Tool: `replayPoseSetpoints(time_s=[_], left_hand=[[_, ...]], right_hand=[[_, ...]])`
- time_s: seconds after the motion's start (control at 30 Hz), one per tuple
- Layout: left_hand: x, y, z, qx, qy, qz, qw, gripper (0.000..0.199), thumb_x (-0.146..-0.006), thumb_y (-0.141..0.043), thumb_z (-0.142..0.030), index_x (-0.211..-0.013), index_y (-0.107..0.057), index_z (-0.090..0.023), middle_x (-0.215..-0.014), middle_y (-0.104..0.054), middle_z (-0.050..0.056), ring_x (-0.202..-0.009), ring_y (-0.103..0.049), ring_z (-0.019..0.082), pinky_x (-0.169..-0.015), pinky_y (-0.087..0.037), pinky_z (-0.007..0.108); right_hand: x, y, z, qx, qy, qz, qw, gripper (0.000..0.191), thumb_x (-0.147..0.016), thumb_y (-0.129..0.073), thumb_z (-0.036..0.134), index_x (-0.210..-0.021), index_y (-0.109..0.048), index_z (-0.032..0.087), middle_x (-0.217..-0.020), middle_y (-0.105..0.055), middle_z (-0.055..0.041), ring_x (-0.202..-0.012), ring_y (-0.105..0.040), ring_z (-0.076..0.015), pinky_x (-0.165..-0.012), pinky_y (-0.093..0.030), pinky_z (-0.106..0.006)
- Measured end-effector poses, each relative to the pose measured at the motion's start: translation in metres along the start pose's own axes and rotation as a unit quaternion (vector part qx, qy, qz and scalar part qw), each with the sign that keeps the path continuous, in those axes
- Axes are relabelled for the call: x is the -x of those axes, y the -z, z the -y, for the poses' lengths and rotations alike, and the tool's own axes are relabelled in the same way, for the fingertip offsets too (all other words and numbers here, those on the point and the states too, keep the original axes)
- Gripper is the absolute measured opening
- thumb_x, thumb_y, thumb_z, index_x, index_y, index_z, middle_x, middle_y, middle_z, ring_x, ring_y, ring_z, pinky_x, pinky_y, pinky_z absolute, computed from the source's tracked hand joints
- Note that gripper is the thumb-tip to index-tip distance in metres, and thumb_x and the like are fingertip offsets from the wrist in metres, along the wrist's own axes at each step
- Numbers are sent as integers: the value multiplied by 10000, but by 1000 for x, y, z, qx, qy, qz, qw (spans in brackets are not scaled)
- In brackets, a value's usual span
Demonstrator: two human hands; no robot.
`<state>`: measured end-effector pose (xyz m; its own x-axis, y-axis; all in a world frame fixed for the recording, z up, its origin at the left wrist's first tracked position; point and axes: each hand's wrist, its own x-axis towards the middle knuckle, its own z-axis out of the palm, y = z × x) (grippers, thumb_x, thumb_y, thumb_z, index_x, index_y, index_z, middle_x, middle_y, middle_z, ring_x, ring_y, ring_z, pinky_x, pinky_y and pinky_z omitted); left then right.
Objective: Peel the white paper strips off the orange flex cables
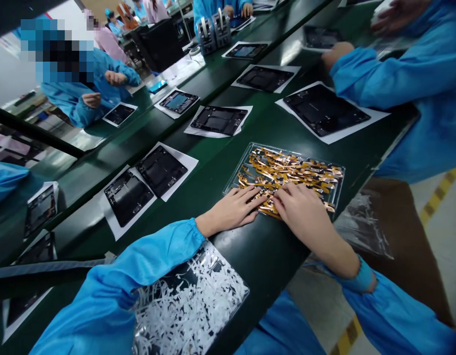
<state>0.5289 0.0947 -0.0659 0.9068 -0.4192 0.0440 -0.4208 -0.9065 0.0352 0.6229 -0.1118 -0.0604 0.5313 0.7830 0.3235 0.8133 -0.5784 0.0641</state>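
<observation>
A clear plastic tray (227, 183) full of orange and copper flex cables (287, 167) lies on the dark green bench in front of me. My left hand (235, 209) rests at the tray's near left corner, its fingers stretched out over the cables. Beside it, my right hand (304, 209) reaches over the near edge with the fingers bent and the thumb and fingertips together among the cables. What sits between those fingertips is hidden. Under my left forearm is a second clear tray (247, 292), covered with white paper-like strips (202, 305).
Black tablet-like panels (216, 120) on white sheets line the green bench (213, 165). At the right a co-worker's blue sleeve (383, 74) leans over a larger panel (324, 108). Another person (98, 84) works across the bench. Tape dispensers (214, 32) stand at the back; a box with plastic bags (364, 227) sits lower right.
</observation>
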Motion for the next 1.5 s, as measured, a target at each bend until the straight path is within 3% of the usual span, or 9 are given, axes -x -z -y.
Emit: replayPoseSetpoints(time_s=[0.23,0.4,0.6,0.8,0.93,1.03,1.13,1.33,1.5], left_hand=[[4,-3,-3,14,14,-29,999,483,-1086,-364,-378,-1483,-480,-128,-1544,-515,173,-1423,-485,298,-1109,-414,445],[4,-2,-5,16,12,-33,999,480,-1074,-398,-351,-1500,-464,-140,-1426,-570,174,-1314,-547,300,-1074,-437,448],[4,-5,-7,11,2,-42,999,395,-1061,-418,-298,-1420,-551,-196,-1430,-551,170,-1325,-529,309,-1113,-406,489],[3,-5,-7,40,20,-66,997,416,-1056,-427,-312,-1406,-532,-113,-1433,-566,173,-1332,-525,287,-1152,-396,448],[0,-7,-1,47,17,-78,996,529,-1039,-478,-370,-1486,-445,-88,-1534,-507,177,-1429,-452,301,-1207,-341,450],[-2,-9,2,45,9,-69,997,506,-1044,-465,-380,-1464,-476,-99,-1467,-577,166,-1377,-504,294,-1195,-348,460],[-3,-8,0,23,9,-63,998,458,-1045,-455,-351,-1424,-520,-101,-1386,-623,166,-1297,-547,304,-1142,-388,471],[-2,-3,-6,11,12,-58,998,403,-1054,-434,-325,-1369,-556,-105,-1343,-625,160,-1262,-555,303,-1073,-433,448],[-2,-4,-6,29,13,-47,998,362,-1053,-441,-329,-1316,-572,-117,-1374,-610,168,-1256,-571,294,-1062,-452,442]], right_hand=[[-9,7,-22,62,-16,-32,997,279,-1024,-441,230,-940,-695,151,-924,-675,-132,-908,-540,-278,-792,-339,-391],[-1,-7,-26,-35,32,-13,999,305,-1030,-491,346,-1113,-705,146,-1125,-685,-139,-1009,-563,-280,-868,-389,-385],[-8,-21,-28,-56,23,13,998,296,-1022,-464,289,-953,-722,162,-917,-695,-117,-914,-578,-277,-810,-388,-395],[-10,-8,-38,-77,3,0,997,335,-1053,-436,324,-1039,-724,153,-950,-697,-108,-854,-617,-245,-788,-435,-366],[22,1,-29,-79,30,-5,996,387,-1051,-464,433,-1129,-682,122,-1051,-704,-144,-976,-623,-285,-859,-450,-394],[49,-3,-13,-22,43,-8,999,512,-1010,-545,472,-1283,-615,45,-1165,-690,-206,-1043,-601,-334,-899,-445,-430],[63,-8,2,18,24,-16,999,477,-1009,-559,415,-1291,-608,33,-1208,-679,-229,-1040,-595,-335,-883,-440,-428],[56,-3,11,-4,15,-28,999,459,-1017,-548,428,-1304,-623,77,-1227,-692,-198,-1061,-589,-336,-906,-430,-441],[41,-4,-4,-51,9,-10,999,434,-1046,-487,406,-1312,-630,94,-1351,-663,-194,-1169,-572,-344,-946,-426,-462]])
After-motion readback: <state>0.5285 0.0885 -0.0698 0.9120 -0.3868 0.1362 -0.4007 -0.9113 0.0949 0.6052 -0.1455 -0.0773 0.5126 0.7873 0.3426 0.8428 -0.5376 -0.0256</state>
